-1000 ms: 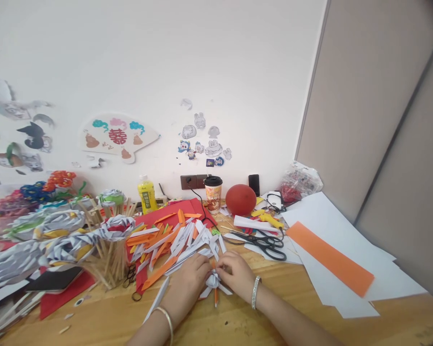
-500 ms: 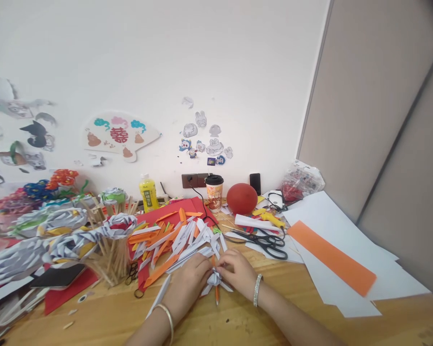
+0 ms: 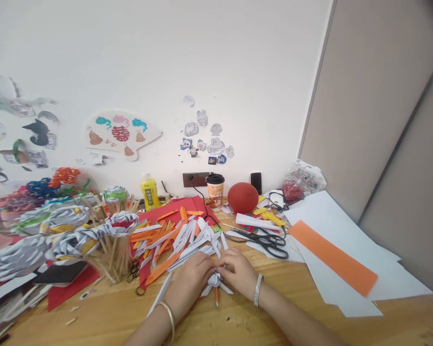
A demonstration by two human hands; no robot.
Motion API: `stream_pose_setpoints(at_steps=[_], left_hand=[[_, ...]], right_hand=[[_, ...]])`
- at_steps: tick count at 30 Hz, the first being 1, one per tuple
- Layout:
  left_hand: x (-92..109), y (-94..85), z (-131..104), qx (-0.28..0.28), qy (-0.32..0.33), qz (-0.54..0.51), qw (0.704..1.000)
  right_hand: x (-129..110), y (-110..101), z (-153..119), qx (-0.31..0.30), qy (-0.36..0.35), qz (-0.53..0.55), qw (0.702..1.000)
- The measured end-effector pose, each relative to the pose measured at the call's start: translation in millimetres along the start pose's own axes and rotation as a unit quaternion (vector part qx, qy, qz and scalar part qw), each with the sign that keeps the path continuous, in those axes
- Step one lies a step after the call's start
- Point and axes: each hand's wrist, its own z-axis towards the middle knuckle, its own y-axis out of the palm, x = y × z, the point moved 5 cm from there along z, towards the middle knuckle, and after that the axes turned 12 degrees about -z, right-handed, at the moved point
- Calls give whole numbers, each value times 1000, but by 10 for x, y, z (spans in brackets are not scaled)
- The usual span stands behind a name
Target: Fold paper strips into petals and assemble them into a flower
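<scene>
Between my two hands, low over the table, is a folded white paper piece (image 3: 214, 280) with pointed ends spreading out at its lower sides. An orange pencil (image 3: 217, 297) runs through or under it, its tip towards me; which of the two I cannot tell. My left hand (image 3: 195, 275) pinches the piece from the left, fingertips close together. From the right, my right hand (image 3: 237, 270) pinches it near the top. The fingertips of both hands nearly meet there and hide part of the paper. A loose white strip (image 3: 160, 292) lies beside my left wrist.
Beyond my hands lies a heap of folded orange and white strips (image 3: 180, 235). Black scissors (image 3: 270, 244), a yellow glue gun (image 3: 273, 219), a red balloon (image 3: 243, 197) and a cup (image 3: 215, 193) stand or lie behind. Paper flowers (image 3: 72, 242) crowd the left; white sheets (image 3: 332, 259) cover the right.
The view has shifted very slightly. Both hands keep their pinch on the folded paper, with only small fingertip movement.
</scene>
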Motion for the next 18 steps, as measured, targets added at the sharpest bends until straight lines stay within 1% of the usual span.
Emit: stream_pose_setpoints(at_steps=[6,18], left_hand=[[-17,24,-8,16,8,21,1000],[39,-8,10,-20,8,28,999]], right_hand=[[-15,-18,5,3,3,3,1000],[-2,-5,6,-2,6,-9,1000]])
